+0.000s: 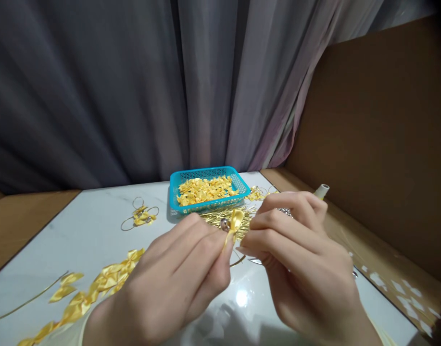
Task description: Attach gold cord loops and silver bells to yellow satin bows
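Observation:
My left hand (177,278) is closed in a pinch on a small yellow ribbon bow (236,222) with a little silver bell (224,223) beside it. My right hand (296,250) is curled close against the bow from the right, fingers pressed together, apparently gripping a thin gold wire (242,259) that loops below the bow. Both hands hover above the white table (97,230), just in front of a blue plastic basket (177,185) filled with yellow bows.
A pile of gold wires (216,217) lies in front of the basket. A finished bow on a wire loop (141,217) lies at left. A string of yellow bows (97,288) lies near left. A white tube tip (321,191) pokes up at right. A brown board and grey curtain stand behind.

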The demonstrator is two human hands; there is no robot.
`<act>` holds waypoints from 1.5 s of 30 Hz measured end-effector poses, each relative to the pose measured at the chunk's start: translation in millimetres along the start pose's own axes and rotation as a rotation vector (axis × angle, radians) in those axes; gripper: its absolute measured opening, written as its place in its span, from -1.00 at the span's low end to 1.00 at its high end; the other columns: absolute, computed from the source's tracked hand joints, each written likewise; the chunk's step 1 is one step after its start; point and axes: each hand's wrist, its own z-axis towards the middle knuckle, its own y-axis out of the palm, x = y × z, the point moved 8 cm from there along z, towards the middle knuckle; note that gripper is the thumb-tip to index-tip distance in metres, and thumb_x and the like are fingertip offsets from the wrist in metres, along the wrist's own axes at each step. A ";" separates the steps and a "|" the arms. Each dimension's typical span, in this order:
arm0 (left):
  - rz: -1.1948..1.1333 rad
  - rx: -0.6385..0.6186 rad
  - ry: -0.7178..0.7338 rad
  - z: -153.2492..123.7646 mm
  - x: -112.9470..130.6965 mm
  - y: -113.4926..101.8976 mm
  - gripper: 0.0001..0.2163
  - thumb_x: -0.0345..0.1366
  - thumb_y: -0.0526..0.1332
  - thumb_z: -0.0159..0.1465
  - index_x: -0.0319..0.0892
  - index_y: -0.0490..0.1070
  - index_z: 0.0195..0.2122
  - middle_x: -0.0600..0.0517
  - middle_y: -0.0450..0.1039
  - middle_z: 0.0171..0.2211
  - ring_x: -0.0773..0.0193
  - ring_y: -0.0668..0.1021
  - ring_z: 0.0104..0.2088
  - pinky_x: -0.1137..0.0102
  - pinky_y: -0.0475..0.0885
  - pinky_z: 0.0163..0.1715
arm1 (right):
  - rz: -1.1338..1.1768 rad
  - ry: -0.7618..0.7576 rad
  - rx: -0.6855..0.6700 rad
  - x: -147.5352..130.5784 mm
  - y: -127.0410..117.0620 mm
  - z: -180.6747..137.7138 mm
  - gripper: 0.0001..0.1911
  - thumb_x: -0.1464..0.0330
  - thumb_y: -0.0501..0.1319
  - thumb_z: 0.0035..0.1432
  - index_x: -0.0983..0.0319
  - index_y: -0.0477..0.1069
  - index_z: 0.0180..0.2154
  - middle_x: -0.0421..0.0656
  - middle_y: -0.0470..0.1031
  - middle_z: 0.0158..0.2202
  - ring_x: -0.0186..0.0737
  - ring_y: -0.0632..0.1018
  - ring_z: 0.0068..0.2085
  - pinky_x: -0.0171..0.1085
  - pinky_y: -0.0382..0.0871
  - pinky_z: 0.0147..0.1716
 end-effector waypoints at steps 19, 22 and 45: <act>-0.159 0.113 -0.199 0.6 -10.3 -4.3 -0.83 -0.57 0.08 0.25 -0.20 0.29 -0.43 0.09 0.35 -0.54 0.35 0.38 -0.50 0.40 0.35 -0.38 | -0.007 -0.014 -0.018 0.9 -4.1 3.6 -0.75 0.67 0.08 0.05 0.28 0.35 -0.52 -0.25 0.40 -0.56 -0.29 0.43 -0.30 -0.10 0.11 -0.10; -0.252 0.084 -0.261 -1.8 -17.6 -1.3 -0.81 -0.54 0.08 0.25 -0.16 0.27 -0.46 0.12 0.34 -0.54 0.38 0.39 -0.51 0.44 0.33 -0.43 | 0.059 0.033 -0.088 8.4 -9.8 7.1 -0.82 0.62 0.18 0.10 0.25 0.38 -0.45 -0.26 0.45 -0.48 -0.28 0.43 -0.28 -0.16 0.15 -0.15; -0.565 -0.151 -0.419 -10.3 -26.3 16.6 -0.77 -0.40 0.05 0.31 -0.11 0.32 -0.50 0.15 0.36 -0.56 0.38 0.43 -0.53 0.49 0.33 -0.54 | 0.869 0.572 -0.322 53.4 33.6 -1.9 -0.73 0.32 0.24 0.18 0.26 0.33 -0.53 -0.29 0.35 -0.54 -0.45 0.33 -0.50 -0.40 0.20 -0.51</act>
